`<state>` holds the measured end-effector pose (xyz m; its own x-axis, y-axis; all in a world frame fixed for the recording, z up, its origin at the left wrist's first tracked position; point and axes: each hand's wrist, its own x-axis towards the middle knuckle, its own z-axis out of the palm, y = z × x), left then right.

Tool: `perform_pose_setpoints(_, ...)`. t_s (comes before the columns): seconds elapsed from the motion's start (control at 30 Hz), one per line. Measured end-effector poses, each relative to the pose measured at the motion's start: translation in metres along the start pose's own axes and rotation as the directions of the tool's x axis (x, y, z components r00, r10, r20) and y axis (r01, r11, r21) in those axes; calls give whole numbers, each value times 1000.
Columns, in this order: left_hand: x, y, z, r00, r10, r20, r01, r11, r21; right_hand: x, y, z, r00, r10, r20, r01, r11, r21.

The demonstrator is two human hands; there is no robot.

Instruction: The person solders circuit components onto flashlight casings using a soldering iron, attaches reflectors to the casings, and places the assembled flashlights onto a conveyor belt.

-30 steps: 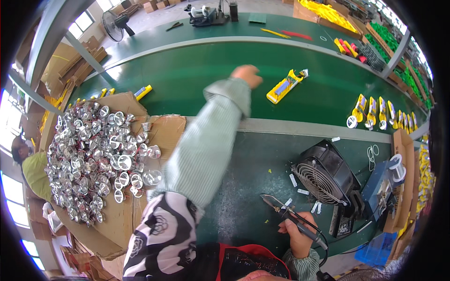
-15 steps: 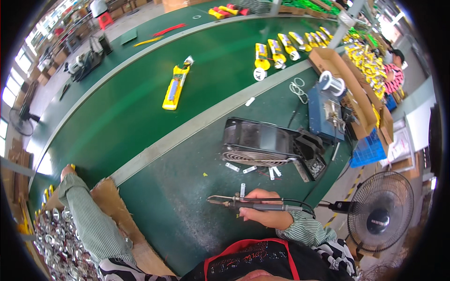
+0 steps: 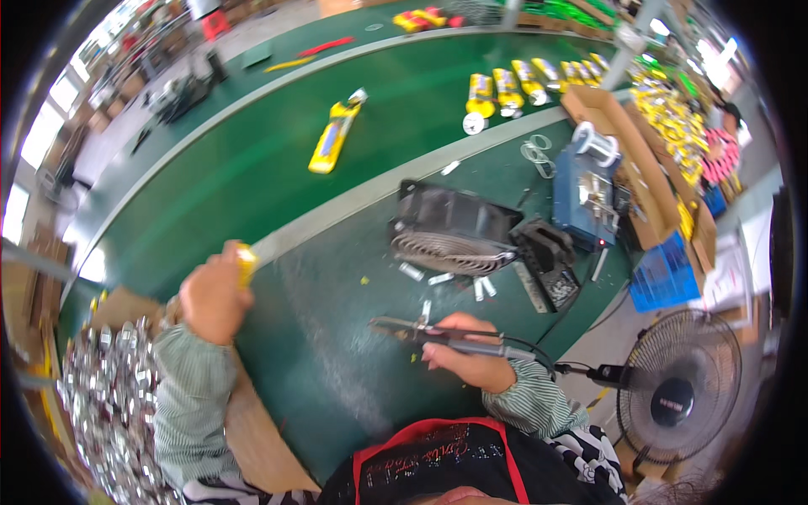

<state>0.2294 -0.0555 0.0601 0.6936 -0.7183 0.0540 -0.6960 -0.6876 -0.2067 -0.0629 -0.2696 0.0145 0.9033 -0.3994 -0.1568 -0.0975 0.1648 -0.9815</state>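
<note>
My left hand is closed around a yellow plastic piece, mostly hidden by the fingers, above the near edge of the green belt. My right hand grips a soldering iron by its dark handle. Its tip points left over the dark green worktop. Small white strips lie beyond the iron, beside a black blower fan. On the belt lies a yellow housing with a bluish part in it and a shiny end.
Several yellow units line the belt's far right. A blue soldering unit with a solder wire spool stands right, by a long cardboard box. A standing fan is at right. Shiny metallic parts fill the left side.
My left hand has come from the far left toward the worktop with the yellow piece. My right hand has shifted slightly with the iron. The whole view has turned a little.
</note>
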Motion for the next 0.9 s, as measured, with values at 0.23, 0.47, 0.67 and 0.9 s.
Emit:
perform_pose_setpoints(0.23,-90,113,3,958,81,276,-49,991,-123,-18,6,-2,999,-42,-35,43,998,35)
perform_pose_setpoints(0.47,-118,110,14,985,31,169,24,949,-315,-31,3,1,999,-34,-2,34,999,-3)
perform_pose_setpoints(0.67,-145,20,9,962,-240,-128,161,881,-444,-41,5,2,998,-56,16,57,998,-10)
perform_pose_setpoints(0.9,-181,-95,33,775,-568,-276,545,822,-163,-45,4,9,997,-52,57,53,999,-3)
